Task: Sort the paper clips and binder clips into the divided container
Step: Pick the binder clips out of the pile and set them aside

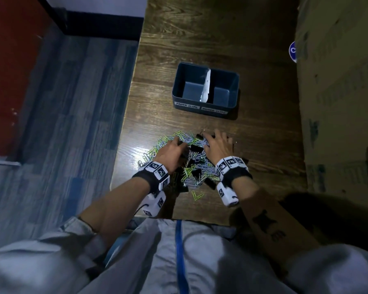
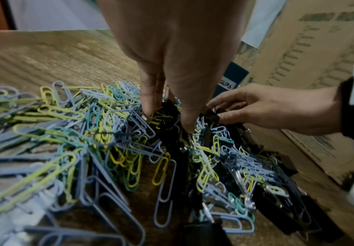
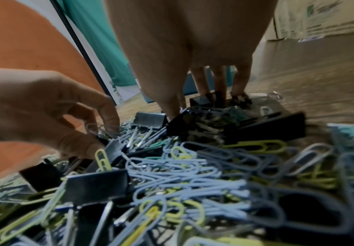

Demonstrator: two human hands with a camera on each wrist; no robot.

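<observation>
A mixed pile (image 1: 187, 164) of blue, green and yellow paper clips (image 2: 72, 136) and black binder clips (image 3: 95, 186) lies on the wooden desk (image 1: 263, 128) in the lower middle of the head view. Both hands are down in it. The left hand (image 1: 171, 152) sits on the pile's left side, its thumb and a finger closing on a black binder clip (image 2: 167, 108) in the left-wrist view. The right hand (image 1: 218, 145) rests on the pile's upper right with fingers spread, the fingertips (image 3: 218, 94) touching binder clips; whether it grips one I cannot tell. The blue divided container (image 1: 206, 90) stands above the pile, well apart from it, a white divider (image 1: 206, 85) splitting it in two. A cardboard box (image 1: 338, 102) fills the right edge of the frame.
</observation>
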